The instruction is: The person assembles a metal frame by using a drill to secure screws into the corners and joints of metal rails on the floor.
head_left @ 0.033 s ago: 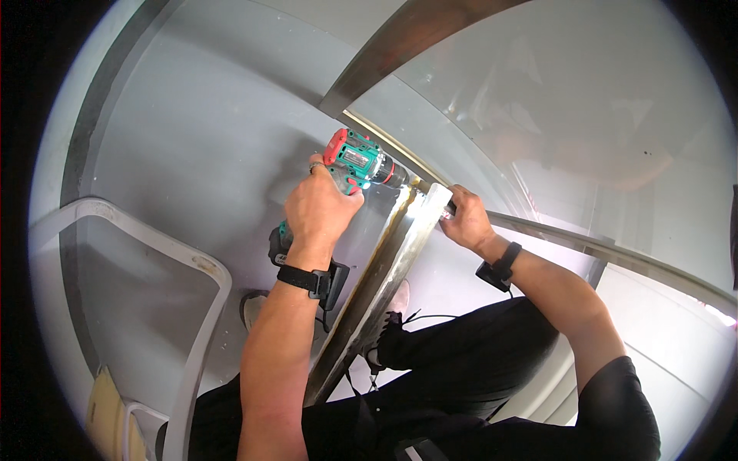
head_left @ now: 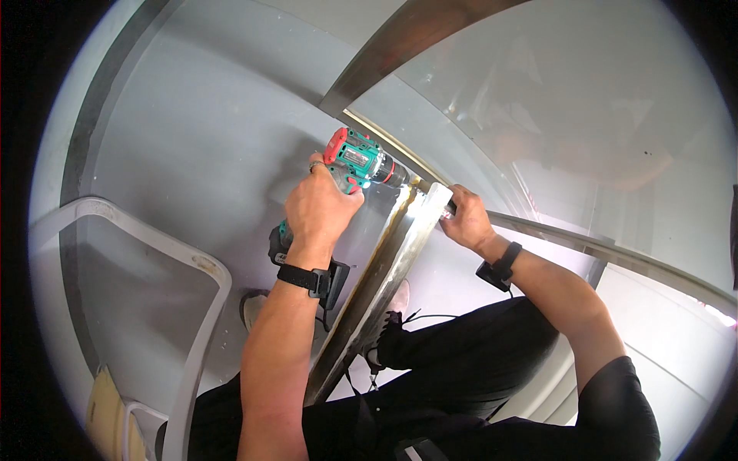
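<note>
My left hand (head_left: 319, 207) is closed round the grip of a green and red cordless drill (head_left: 358, 160). Its black chuck points right, towards the upper end of a long metal frame piece (head_left: 392, 269). A small lamp on the drill glows and lights that end. Whether a bit touches the metal is hard to see. On the other side of the same end, my right hand (head_left: 470, 223) curls its fingers round a small dark part (head_left: 450, 206), mostly hidden. Both wrists wear black straps.
A pale chair frame (head_left: 207, 265) curves along the left. Large glossy glass panels (head_left: 553, 115) in metal framing (head_left: 538, 233) fill the upper right. My shoes and black-trousered leg (head_left: 469, 338) are close to the frame piece, by a thin black cable (head_left: 434, 316).
</note>
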### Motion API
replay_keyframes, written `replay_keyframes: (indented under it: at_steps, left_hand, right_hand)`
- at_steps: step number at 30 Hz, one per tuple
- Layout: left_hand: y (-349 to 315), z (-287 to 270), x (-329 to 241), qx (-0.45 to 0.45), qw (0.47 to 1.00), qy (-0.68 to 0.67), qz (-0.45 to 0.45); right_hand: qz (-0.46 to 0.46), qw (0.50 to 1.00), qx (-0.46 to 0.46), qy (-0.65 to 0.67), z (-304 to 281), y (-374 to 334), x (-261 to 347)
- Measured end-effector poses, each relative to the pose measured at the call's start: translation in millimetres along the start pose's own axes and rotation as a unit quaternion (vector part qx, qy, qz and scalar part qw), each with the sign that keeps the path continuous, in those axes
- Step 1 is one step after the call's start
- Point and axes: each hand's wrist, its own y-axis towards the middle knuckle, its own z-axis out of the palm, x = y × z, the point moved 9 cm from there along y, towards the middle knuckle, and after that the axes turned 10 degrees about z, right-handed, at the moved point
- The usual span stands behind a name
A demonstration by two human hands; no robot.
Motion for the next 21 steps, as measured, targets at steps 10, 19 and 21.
replay_keyframes:
  at_steps: [10,19,21]
  left_hand:
    - [-2.8,3.4,7.5,0.008,1.000,-0.004,-0.017]
    - [4.9,-5.1,-4.6,-0.047,0.995,0.021,0.089]
    - [11.2,-11.2,-12.6,-0.027,0.996,0.020,0.084]
  right_hand:
    - [0.003,1.000,0.002,0.018,-1.4,0.1,-0.8]
    - [-0.004,1.000,0.002,0.008,-0.8,0.6,1.0]
    - [0.002,1.000,0.000,0.009,-0.9,-0.3,1.8]
